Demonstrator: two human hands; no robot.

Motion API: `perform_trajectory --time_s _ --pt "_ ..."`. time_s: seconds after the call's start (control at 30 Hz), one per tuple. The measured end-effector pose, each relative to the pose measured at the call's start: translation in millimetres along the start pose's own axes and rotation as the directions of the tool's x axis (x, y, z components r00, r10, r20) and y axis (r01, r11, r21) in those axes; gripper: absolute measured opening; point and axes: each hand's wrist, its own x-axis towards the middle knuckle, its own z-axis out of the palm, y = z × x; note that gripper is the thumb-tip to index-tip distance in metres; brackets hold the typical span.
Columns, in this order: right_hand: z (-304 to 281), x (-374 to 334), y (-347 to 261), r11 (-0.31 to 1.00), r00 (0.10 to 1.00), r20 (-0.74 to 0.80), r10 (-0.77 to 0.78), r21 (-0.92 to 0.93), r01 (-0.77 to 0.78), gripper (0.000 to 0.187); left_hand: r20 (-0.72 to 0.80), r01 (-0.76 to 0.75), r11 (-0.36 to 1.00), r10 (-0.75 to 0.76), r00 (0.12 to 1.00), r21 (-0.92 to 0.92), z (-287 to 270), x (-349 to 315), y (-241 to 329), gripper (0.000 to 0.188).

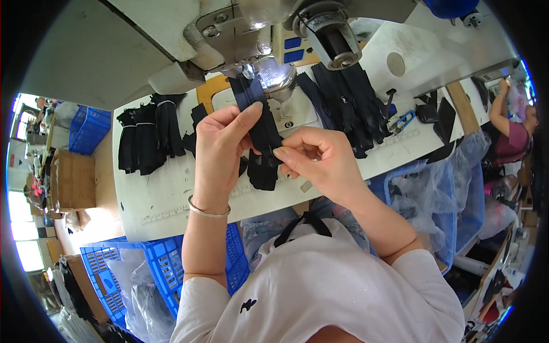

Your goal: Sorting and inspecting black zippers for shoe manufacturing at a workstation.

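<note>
A dark zipper runs from under the sewing machine head down toward me. My left hand pinches its upper part between thumb and fingers, just in front of the machine's lit needle area. At the zipper's lower end, my right hand is closed with thumb and fingertips on its edge, near a small metal piece, perhaps the slider. More black zipper tape hangs below my hands over the white table.
Tied bundles of black zippers lie at the left, and more zippers lie at the right. Beside these are blue-handled snips. Blue crates and a plastic-lined blue bin flank me. Another person sits far right.
</note>
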Motion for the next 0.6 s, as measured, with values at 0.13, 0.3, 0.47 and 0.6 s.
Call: perform_trajectory --time_s 0.13,0.3,0.47,0.6 --pt "2.0 4.1 -0.4 0.999 0.999 0.006 -0.038 0.033 0.037 0.011 0.000 -0.008 1.000 0.008 1.000 0.019 -0.2 5.7 3.1 0.021" --pt "2.1 7.0 -0.1 0.999 0.999 -0.013 -0.040 0.017 0.040 0.011 0.008 -0.015 1.000 0.015 1.000 0.012 -1.1 10.3 3.1 0.021" --pt "2.9 7.8 1.3 0.999 0.998 -0.017 -0.052 -0.007 0.052 0.013 0.002 -0.023 0.999 0.023 1.000 0.033 -1.8 10.4 1.2 0.023" --pt "1.2 17.2 6.2 0.994 0.993 -0.051 -0.104 -0.029 0.102 0.014 -0.038 -0.045 0.993 0.049 0.998 0.112 -1.1 4.9 -2.8 0.024"
